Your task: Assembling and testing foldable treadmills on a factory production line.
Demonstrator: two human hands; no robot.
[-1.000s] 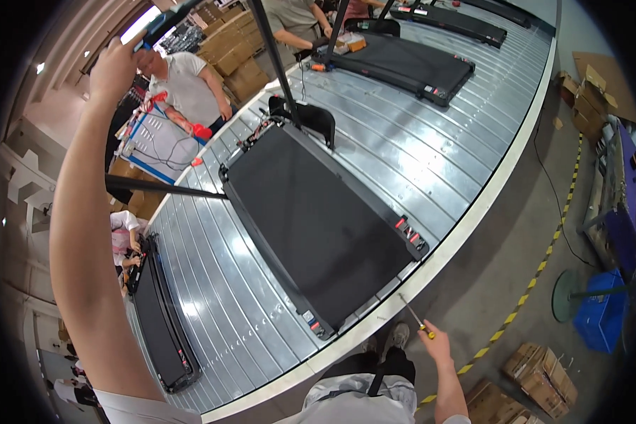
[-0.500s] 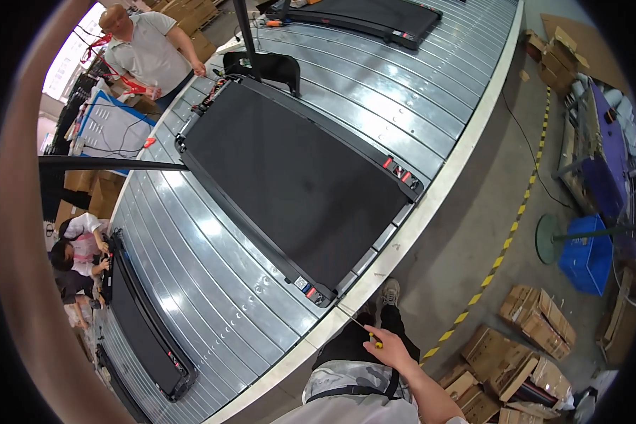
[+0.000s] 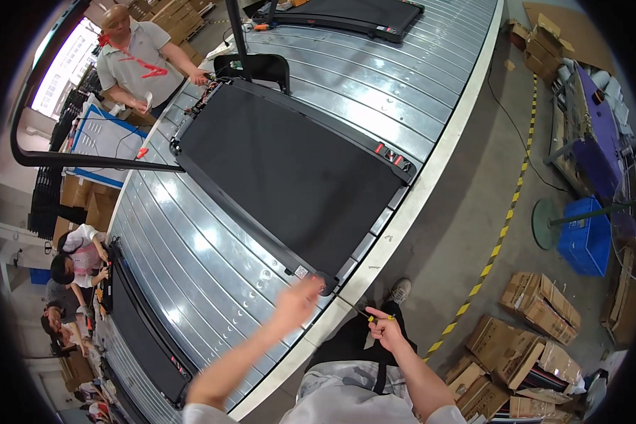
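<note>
A black treadmill deck (image 3: 290, 177) lies on the grey slatted conveyor (image 3: 191, 261). My left hand (image 3: 297, 302) hovers just in front of the deck's near corner, fingers loosely curled and blurred, holding nothing I can make out. My right hand (image 3: 387, 326) is lower, over the conveyor's edge, gripping a thin tool with a yellow handle (image 3: 366, 316) whose metal shaft points toward the deck corner. Red parts (image 3: 392, 155) sit on the deck's right end.
A person in a grey shirt (image 3: 138, 60) works at the deck's far end. Other people (image 3: 74, 261) sit at the left by another black deck (image 3: 138, 325). Cardboard boxes (image 3: 537, 332) lie on the floor at right, near a blue bin (image 3: 585, 237) and yellow-black floor tape (image 3: 502, 233).
My left arm has dropped from high at the left down to the treadmill's near corner. The view has tilted, and my right hand with the tool has moved slightly toward the deck.
</note>
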